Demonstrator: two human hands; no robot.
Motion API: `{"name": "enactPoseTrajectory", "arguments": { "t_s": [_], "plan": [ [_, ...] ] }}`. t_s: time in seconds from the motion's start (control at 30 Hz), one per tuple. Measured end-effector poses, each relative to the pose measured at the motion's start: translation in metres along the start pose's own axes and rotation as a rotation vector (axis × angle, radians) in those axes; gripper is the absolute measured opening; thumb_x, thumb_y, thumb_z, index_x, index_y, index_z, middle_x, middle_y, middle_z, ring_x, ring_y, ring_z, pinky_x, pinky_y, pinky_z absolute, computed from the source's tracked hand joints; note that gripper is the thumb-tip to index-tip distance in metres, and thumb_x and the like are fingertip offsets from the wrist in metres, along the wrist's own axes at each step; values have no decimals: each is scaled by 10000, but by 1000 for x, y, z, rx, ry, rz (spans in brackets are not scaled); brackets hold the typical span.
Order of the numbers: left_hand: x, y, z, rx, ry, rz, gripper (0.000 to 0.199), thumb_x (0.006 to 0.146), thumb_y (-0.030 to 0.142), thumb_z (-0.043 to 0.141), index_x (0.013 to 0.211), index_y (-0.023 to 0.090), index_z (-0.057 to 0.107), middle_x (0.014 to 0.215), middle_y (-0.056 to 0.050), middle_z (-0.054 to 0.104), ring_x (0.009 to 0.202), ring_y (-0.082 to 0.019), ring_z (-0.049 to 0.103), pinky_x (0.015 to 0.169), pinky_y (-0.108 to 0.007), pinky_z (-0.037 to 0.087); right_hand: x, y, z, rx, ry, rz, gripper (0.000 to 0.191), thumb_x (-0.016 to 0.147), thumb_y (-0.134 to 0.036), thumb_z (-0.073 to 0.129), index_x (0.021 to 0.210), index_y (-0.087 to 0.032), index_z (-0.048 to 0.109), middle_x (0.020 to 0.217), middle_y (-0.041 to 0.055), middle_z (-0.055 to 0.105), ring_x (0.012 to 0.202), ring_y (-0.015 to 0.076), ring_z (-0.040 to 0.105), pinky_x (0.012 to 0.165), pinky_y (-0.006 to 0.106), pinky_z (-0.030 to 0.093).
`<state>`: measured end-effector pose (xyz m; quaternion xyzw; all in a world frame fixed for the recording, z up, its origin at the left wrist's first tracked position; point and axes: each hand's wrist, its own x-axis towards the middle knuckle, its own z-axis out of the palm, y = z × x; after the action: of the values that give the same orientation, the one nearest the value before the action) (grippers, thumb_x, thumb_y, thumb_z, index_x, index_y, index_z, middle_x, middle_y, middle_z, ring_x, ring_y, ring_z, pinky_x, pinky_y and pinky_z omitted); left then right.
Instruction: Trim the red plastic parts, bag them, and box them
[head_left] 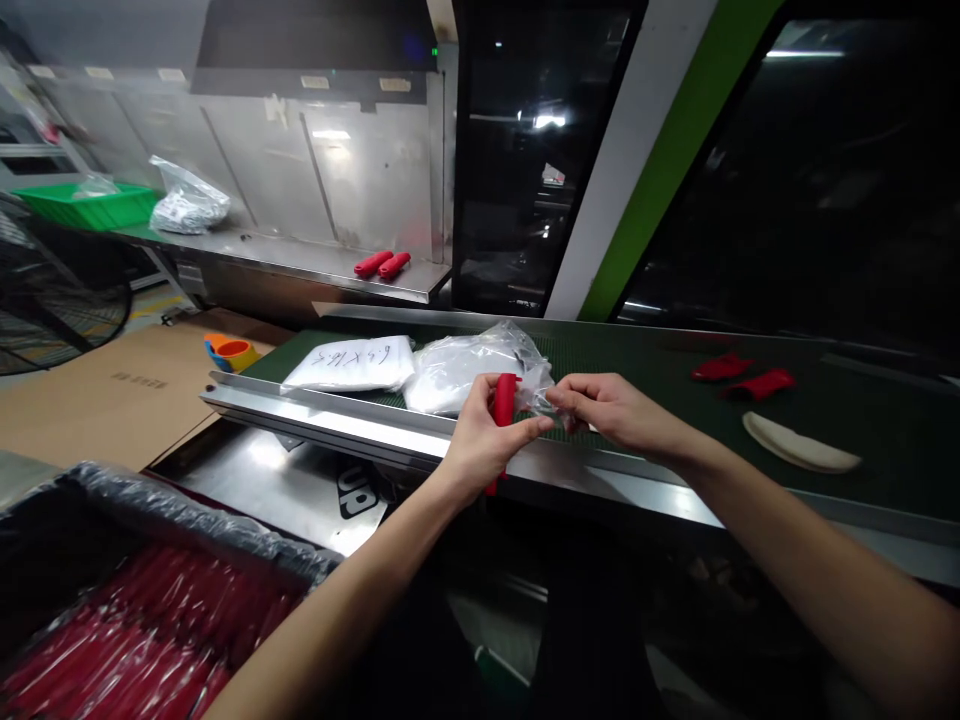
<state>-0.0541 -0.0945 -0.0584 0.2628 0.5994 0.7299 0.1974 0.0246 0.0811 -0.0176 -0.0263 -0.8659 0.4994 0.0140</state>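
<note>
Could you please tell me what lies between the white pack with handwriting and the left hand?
In the head view, a crinkled plastic bundle lies on the green belt between the white pack and the left hand, which holds a red piece.

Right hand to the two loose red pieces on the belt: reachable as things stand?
Probably yes: the red pieces lie uncovered on the belt, with nothing visible blocking the right hand. It's pinching clear plastic, though, so it would likely need to let go.
</note>
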Motion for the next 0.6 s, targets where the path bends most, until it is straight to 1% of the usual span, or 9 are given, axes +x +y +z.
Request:
{"name": "enactPoseTrajectory", "arguments": {
  "t_s": [0.07, 0.13, 0.23, 0.3, 0.37, 0.43, 0.5, 0.57, 0.6],
  "plan": [
    [-8, 5, 3, -51, 3, -13, 493, 714, 364, 814, 1075, 224, 509, 1070, -29, 621, 604, -62, 512, 514, -192, 418, -12, -7, 2, 77, -80, 27, 484, 850, -613, 597, 692, -158, 548, 645, -18, 519, 612, 97, 463, 592, 243, 366],
    [-17, 11, 4, -87, -13, -52, 409, 761, 375, 768, 1045, 233, 511, 1059, -16, 630, 484, -29, 423, 417, -182, 346, -23, -9, 5, 162, -161, 58, 509, 838, -630, 606, 657, -159, 535, 625, -14, 516, 595, 102, 472, 582, 244, 382],
    [-38, 16, 3, -95, 7, -132, 307, 757, 297, 762, 905, 218, 504, 814, 30, 631, 430, -36, 397, 375, -165, 301, -38, -1, 16, 303, -211, 104, 522, 872, -629, 570, 676, -145, 581, 613, 7, 553, 574, 104, 498, 579, 243, 406],
    [-56, 15, 2, -91, 58, -192, 285, 776, 276, 735, 870, 224, 471, 678, 47, 611, 408, -52, 395, 364, -157, 282, -48, 9, 31, 417, -179, 135, 515, 905, -619, 528, 725, -142, 598, 621, 18, 578, 566, 104, 515, 573, 239, 413],
    [-75, 11, 2, -89, 138, -245, 271, 812, 303, 698, 872, 234, 444, 632, 47, 616, 392, -60, 395, 359, -153, 275, -59, 19, 51, 548, -108, 167, 532, 930, -651, 438, 832, -153, 595, 681, 33, 604, 599, 123, 558, 552, 241, 422],
    [-92, 3, 1, -83, 242, -289, 272, 831, 340, 678, 869, 238, 428, 616, 55, 604, 387, -61, 395, 359, -149, 277, -72, 27, 75, 665, -35, 200, 562, 924, -690, 388, 979, -167, 587, 811, 59, 638, 683, 158, 612, 548, 255, 447],
    [-106, -7, -1, -75, 340, -328, 280, 843, 373, 660, 875, 245, 414, 620, 64, 591, 389, -62, 386, 356, -148, 271, -84, 31, 99, 727, 29, 239, 522, 893, -649, 510, 1074, -167, 596, 916, 80, 656, 751, 168, 630, 584, 262, 471],
    [-117, -18, -6, -65, 410, -361, 290, 850, 397, 645, 886, 249, 399, 632, 66, 587, 397, -63, 377, 357, -149, 269, -94, 35, 120, 746, 109, 285, 432, 833, -522, 682, 1054, -154, 634, 935, 80, 669, 753, 143, 616, 621, 243, 473],
    [-123, -23, -9, -57, 430, -377, 298, 850, 410, 643, 888, 247, 397, 633, 64, 586, 399, -65, 375, 358, -151, 267, -98, 37, 130, 748, 153, 308, 394, 807, -466, 731, 1028, -150, 651, 919, 75, 673, 746, 130, 606, 627, 231, 468]
  ]
}}
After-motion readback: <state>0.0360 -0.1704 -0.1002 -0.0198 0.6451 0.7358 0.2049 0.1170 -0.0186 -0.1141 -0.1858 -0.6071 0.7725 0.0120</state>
